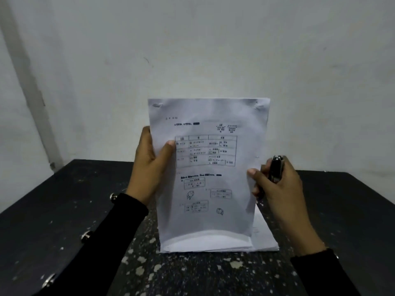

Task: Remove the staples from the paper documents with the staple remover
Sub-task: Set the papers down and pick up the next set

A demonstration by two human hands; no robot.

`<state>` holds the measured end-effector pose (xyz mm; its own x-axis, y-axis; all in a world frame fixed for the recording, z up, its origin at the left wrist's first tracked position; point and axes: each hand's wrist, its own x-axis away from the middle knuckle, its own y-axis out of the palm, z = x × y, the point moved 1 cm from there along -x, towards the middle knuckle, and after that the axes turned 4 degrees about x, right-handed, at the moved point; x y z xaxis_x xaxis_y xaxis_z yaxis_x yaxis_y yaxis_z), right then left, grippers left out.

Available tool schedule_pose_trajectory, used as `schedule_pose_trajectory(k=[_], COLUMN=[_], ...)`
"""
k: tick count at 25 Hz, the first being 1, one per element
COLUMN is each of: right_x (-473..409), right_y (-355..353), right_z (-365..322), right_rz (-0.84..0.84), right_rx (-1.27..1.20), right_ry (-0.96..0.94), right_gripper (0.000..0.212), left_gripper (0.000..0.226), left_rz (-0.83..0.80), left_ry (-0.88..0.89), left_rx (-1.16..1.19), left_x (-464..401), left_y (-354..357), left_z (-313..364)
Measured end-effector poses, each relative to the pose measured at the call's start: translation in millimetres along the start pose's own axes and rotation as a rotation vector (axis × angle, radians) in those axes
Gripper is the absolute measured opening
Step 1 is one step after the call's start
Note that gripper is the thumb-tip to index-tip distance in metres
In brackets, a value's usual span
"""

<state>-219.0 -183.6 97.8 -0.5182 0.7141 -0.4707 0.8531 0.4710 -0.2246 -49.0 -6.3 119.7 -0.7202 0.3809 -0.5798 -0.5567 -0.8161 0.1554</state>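
A printed paper document (213, 167) stands upright on its bottom edge in the middle of the view, with tables and small drawings facing me. Its two top corners look crumpled. My left hand (149, 165) grips the left edge, thumb across the front of the page. My right hand (277, 186) pinches the right edge with thumb and finger while also holding the black and silver staple remover (276, 168) upright in its palm. Whether a staple sits in the corners is too blurred to tell.
More white sheets (265, 238) lie flat behind and under the standing document. They rest on a dark, paint-speckled table (192, 272) whose far edge meets a pale wall (192, 50). Both of my arms wear black sleeves.
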Motion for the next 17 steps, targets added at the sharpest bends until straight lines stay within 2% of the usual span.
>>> schedule_pose_trajectory(k=[3, 6, 9, 17], right_x=[17.9, 31.0, 32.0, -2.9], right_y=[5.4, 4.0, 1.2, 1.4], right_z=[19.9, 35.3, 39.8, 44.5], right_rz=[-0.057, -0.071, -0.068, -0.06], right_rx=[0.142, 0.167, 0.178, 0.029], right_ry=[0.022, 0.071, 0.089, 0.191], right_gripper=[0.025, 0.023, 0.02, 0.016], left_gripper=[0.017, 0.017, 0.01, 0.006], left_rz=[0.033, 0.028, -0.006, 0.028], left_ry=[-0.087, -0.217, -0.261, -0.305], left_rx=[-0.005, -0.05, -0.091, -0.113], left_x=[28.7, 54.9, 60.7, 36.4], left_y=[-6.0, -14.3, -16.4, -5.4], left_z=[-23.3, -48.2, -58.9, -67.9])
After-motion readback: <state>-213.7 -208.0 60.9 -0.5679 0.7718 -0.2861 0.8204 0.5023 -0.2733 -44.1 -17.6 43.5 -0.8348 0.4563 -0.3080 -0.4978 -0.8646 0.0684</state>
